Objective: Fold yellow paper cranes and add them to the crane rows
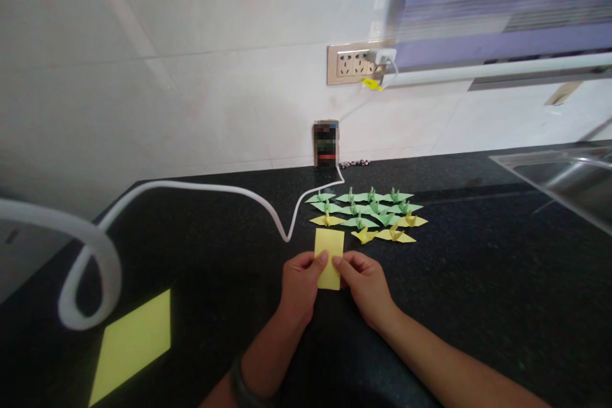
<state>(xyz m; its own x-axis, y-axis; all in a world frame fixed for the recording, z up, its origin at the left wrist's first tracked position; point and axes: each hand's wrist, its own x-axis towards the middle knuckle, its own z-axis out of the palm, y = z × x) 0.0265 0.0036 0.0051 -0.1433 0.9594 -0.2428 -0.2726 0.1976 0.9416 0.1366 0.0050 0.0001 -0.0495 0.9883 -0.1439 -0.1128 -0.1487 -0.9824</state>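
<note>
Between my two hands is a yellow sheet of paper (329, 239), a narrow upright rectangle that looks folded. My left hand (300, 284) pinches its left edge, thumb on the face. On the opposite edge, my right hand (367, 284) grips the paper in the same way, its fingers behind. Just beyond lie several folded paper cranes in rows: green cranes (359, 222) mostly at the back, yellow cranes (396, 234) mostly toward me. Another yellow sheet of paper (136, 344) lies flat at the lower left.
A white cable (210, 187) loops over the black countertop (478, 280) from the left to a blurred-out upright device (326, 143) against the wall. Behind it, a white charger (382, 56) is plugged into the wall socket (333, 65). A metal sink (574, 172) is at the right.
</note>
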